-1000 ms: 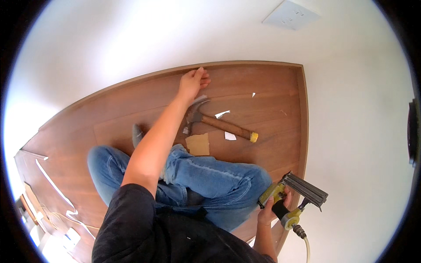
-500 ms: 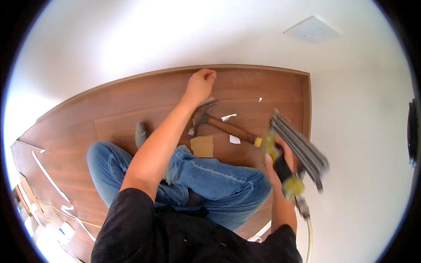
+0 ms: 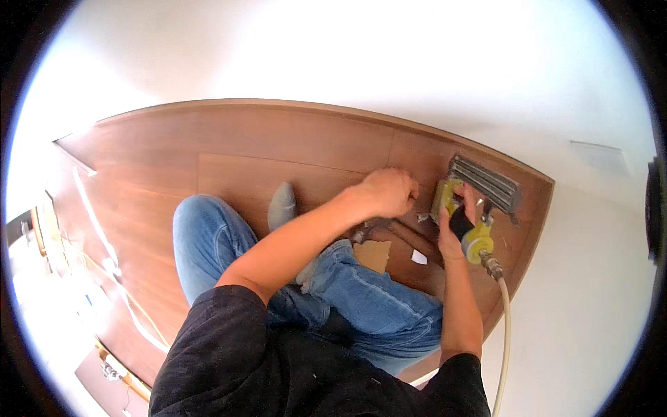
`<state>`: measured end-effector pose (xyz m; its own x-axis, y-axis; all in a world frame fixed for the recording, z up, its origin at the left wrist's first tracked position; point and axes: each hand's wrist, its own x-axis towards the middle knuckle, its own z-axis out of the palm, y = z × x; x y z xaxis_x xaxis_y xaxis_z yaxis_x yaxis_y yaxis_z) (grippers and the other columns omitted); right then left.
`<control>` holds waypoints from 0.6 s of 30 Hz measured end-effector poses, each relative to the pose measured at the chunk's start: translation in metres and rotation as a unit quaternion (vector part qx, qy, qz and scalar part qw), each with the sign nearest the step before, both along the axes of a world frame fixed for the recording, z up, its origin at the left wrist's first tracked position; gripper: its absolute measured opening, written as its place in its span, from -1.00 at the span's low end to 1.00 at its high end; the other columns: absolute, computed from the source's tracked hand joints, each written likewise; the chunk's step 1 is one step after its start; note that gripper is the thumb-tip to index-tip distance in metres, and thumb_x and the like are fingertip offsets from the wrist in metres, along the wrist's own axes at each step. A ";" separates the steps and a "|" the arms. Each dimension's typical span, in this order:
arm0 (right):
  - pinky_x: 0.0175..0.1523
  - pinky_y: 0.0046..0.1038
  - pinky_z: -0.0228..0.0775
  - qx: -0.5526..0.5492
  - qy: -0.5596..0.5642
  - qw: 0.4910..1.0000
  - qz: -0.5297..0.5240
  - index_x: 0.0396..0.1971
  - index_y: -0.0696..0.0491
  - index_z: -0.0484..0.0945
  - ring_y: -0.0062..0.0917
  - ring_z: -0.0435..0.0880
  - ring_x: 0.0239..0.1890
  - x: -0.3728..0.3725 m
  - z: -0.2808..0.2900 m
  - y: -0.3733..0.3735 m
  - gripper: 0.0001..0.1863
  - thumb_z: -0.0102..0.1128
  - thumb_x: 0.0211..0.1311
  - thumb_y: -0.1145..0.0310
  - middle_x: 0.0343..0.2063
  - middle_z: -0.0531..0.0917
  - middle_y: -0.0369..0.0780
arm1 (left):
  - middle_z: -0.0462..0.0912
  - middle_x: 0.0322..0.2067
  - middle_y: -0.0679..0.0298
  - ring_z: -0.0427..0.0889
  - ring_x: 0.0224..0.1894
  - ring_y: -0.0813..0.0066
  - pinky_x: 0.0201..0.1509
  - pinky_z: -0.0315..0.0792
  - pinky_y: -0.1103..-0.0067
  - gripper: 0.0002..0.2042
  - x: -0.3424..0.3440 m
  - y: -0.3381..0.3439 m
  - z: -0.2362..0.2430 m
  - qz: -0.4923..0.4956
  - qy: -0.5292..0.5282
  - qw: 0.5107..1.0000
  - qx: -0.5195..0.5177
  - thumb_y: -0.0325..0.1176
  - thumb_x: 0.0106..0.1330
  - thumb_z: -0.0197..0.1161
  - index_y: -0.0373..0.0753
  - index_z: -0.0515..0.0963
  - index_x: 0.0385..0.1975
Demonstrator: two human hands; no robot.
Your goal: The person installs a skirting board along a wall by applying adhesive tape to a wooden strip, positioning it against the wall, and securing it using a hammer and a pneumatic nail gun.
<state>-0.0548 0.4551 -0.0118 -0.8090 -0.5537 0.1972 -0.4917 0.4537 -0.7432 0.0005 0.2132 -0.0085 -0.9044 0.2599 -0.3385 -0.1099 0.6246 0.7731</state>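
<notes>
1. Looking down from the head view, we find our right hand (image 3: 450, 235) wrapped around the grip of the nail gun (image 3: 486, 182), which is now over the floor (image 3: 264, 146) near the corner. A second ago we had it lower, beside our bent knee, in front of the wall (image 3: 417, 69).
2. Our left hand (image 3: 390, 191) has come away from the wood trim (image 3: 313, 107) at the foot of the wall. Now it is curled, fingers drawn in, between the trim and the hammer (image 3: 413, 236); we cannot tell whether it pinches anything small.
3. The view has swung too, so the corner sits farther right and the wall plate (image 3: 599, 156) looks faint near the rim.
4. The hammer lies on the floor, its handle end hidden behind our right forearm, with a cardboard piece (image 3: 372, 255) and a white scrap (image 3: 419, 257) beside it.
5. The pale hose (image 3: 506, 326) runs from the nail gun toward the lower edge.
6. For the work, we judge that the tool is better placed near the trim, but with the left hand so close, our fingers need minding.
</notes>
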 end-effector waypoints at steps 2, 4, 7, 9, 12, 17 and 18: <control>0.58 -0.16 0.00 0.060 0.007 0.998 -0.014 0.21 0.14 0.49 -0.16 0.33 0.47 -0.005 0.017 -0.017 -0.47 0.28 0.20 0.46 0.27 0.50 -0.03 | 0.71 -0.01 -0.02 0.67 0.05 -0.08 0.17 0.55 0.22 -0.59 -0.023 -0.014 -0.001 0.095 -0.025 0.993 0.063 -0.10 0.41 0.28 -0.22 0.64 0.11; 0.55 -0.18 0.07 0.044 -0.013 0.999 -0.016 0.23 0.12 0.48 -0.15 0.39 0.42 -0.002 0.020 -0.034 -0.44 0.31 0.19 0.46 0.25 0.54 -0.04 | 0.74 -0.02 0.00 0.70 0.02 0.00 0.13 0.57 0.27 -0.58 -0.046 -0.018 -0.008 0.177 -0.048 0.975 0.124 -0.06 0.46 0.24 -0.25 0.65 0.11; 0.56 -0.18 0.05 0.016 -0.009 1.000 -0.009 0.35 0.11 0.36 -0.14 0.36 0.45 0.000 0.009 -0.043 -0.33 0.30 0.19 0.52 0.21 0.56 -0.04 | 0.75 0.00 0.06 0.71 -0.03 0.20 0.06 0.59 0.38 -0.50 -0.080 -0.006 -0.027 0.373 -0.115 0.850 0.353 0.02 0.57 0.14 -0.36 0.62 0.12; 0.54 -0.19 0.08 0.004 -0.012 1.000 -0.010 0.32 0.08 0.37 -0.15 0.38 0.44 0.000 0.008 -0.051 -0.36 0.29 0.20 0.51 0.18 0.57 -0.05 | 0.78 -0.21 0.08 0.72 -0.22 0.36 -0.08 0.57 0.43 -0.42 -0.090 0.006 -0.044 0.465 -0.059 0.790 0.396 0.09 0.59 0.10 -0.47 0.68 -0.10; 0.53 -0.19 0.11 -0.016 -0.017 0.999 -0.030 0.29 0.06 0.38 -0.17 0.39 0.43 -0.004 0.005 -0.046 -0.39 0.29 0.21 0.51 0.15 0.59 -0.07 | 0.78 -0.23 0.13 0.68 -0.25 0.40 -0.12 0.56 0.46 -0.48 -0.098 0.021 -0.032 0.473 -0.078 0.746 0.462 0.00 0.61 0.09 -0.46 0.69 -0.08; 0.55 -0.15 0.06 0.010 -0.010 0.999 -0.037 0.30 0.10 0.38 -0.14 0.34 0.46 -0.004 -0.008 -0.044 -0.35 0.27 0.15 0.61 0.18 0.56 -0.05 | 0.74 -0.16 0.12 0.66 -0.14 0.35 -0.02 0.56 0.41 -0.51 -0.098 0.018 -0.034 0.474 -0.103 0.755 0.442 -0.02 0.62 0.11 -0.44 0.67 -0.06; 0.55 -0.15 0.06 0.008 -0.012 0.999 -0.037 0.30 0.10 0.38 -0.14 0.34 0.46 -0.004 -0.008 -0.046 -0.35 0.27 0.15 0.61 0.18 0.56 -0.05 | 0.74 -0.20 0.13 0.65 -0.17 0.37 -0.05 0.55 0.41 -0.51 -0.097 0.018 -0.039 0.482 -0.081 0.774 0.402 -0.02 0.62 0.11 -0.44 0.68 -0.10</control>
